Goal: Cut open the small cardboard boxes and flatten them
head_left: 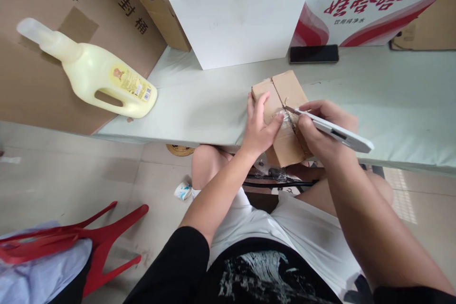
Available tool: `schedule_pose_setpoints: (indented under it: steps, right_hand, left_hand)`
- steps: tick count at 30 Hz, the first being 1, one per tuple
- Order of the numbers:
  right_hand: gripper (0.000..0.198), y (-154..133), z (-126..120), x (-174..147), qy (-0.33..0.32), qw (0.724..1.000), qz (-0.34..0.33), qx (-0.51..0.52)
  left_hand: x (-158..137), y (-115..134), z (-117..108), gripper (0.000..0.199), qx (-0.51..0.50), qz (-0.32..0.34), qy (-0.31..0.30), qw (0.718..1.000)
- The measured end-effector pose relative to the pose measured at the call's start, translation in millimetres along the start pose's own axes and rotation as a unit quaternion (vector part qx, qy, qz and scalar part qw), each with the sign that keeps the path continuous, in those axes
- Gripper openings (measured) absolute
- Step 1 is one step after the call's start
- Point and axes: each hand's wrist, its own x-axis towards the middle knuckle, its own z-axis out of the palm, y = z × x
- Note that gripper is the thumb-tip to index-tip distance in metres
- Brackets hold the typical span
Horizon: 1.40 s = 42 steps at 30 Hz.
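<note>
Head view. Black shirt nearest, pale print across it, pattern hard to read; lower part cut off by the bottom edge. White shorts beyond, partly covered by the shirt and the forearms.

Cardboard box at centre, turned at a slant on the table, which wears a pale green cloth. Near end reaches out past the table's edge, above the lap. Dark seam runs along its top; clear tape crumpled there.

Left hand holds the box: fingers spread at the left side and over the top, thumb on the tape. Fingertips at the far left side are partly out of sight. Right hand closed on a white cutter, thumb against the handle; remaining fingers mostly hidden behind it. Blade tip appears to meet the seam, though its depth cannot be told.

Phone lies beyond, dark side up, near a red-and-white carton. White box beside that, top cut off. Yellow bottle at left before a large brown carton, also cropped.

Below: paper cup on the floor; black cable under the box, clutter around it unclear. Red chair cut off at left, bluish cloth over it.
</note>
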Motion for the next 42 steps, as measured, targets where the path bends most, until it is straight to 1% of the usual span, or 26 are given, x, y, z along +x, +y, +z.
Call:
schedule_pose_setpoints:
  steps: [3,7,10,15,22,25,31,34,38,42]
  right_hand:
    - [0.016,-0.4,0.9,-0.2,0.002,1.000,-0.005,-0.002]
    - [0.016,-0.4,2.0,-0.5,-0.001,1.000,-0.002,-0.006]
    - [0.017,0.4,2.4,-1.3,0.002,1.000,-0.007,-0.008]
    - [0.013,1.5,2.2,-2.4,0.007,1.000,-0.024,-0.007]
    - [0.012,-1.5,3.3,-0.8,-0.002,1.000,-0.019,-0.015]
    - [0.010,-1.3,2.7,-0.9,-0.008,1.000,-0.019,-0.013]
    - [0.012,-1.8,1.8,-1.8,-0.006,1.000,0.000,0.003]
    - [0.013,-3.0,2.6,-0.9,-0.005,1.000,-0.004,-0.006]
    - [0.014,-2.0,3.5,0.6,-0.011,0.999,-0.016,-0.025]
    - [0.011,0.3,3.1,0.0,-0.011,0.999,-0.021,-0.024]
  left_hand:
    - [-0.4,1.0,0.2,0.061,0.008,0.001,0.001,1.000]
    - [-1.0,4.3,-0.7,0.060,-0.012,-0.019,0.002,1.000]
    - [-1.0,5.4,-1.2,0.061,-0.014,-0.021,-0.004,1.000]
    - [-0.7,5.4,-0.9,0.061,-0.010,-0.017,0.004,1.000]
    - [-0.9,6.3,-1.1,0.062,-0.021,-0.030,-0.007,0.999]
    - [-1.0,5.2,-0.6,0.062,-0.018,-0.027,-0.001,0.999]
    - [-0.8,3.4,-0.4,0.061,-0.010,-0.014,0.004,1.000]
    - [-0.8,3.3,-0.4,0.061,-0.003,-0.013,-0.002,1.000]
    - [-1.0,3.7,0.5,0.061,-0.019,-0.019,0.008,1.000]
    - [-1.4,4.4,0.6,0.060,-0.028,-0.023,0.012,0.999]
